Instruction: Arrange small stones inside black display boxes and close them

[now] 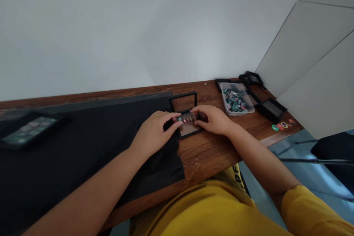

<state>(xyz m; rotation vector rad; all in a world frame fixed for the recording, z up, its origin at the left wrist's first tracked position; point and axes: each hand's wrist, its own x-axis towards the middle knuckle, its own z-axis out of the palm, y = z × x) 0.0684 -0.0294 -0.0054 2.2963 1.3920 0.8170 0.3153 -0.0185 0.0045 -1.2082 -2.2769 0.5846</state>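
A small black-framed case [189, 128] stands open on the wooden table, its framed lid [183, 102] tilted up at the back. Several small pink, green and yellowish pieces [190, 119] lie in a row inside it. My left hand [155, 129] is at the case's left side, thumb and forefinger closed around a small green piece [179, 118] at the row's left end. My right hand [214, 118] bends over the right side, thumb and fingers curled at the row's right end; what lies between its fingertips is too small to make out.
A clear plastic box [240, 112] of green and pink stones sits at the right, with several black cases [272, 108] around it. Round stickers [280, 126] lie near the right edge. A black cloth [91, 147] covers the left, bearing a filled case [29, 131]. A wall stands behind.
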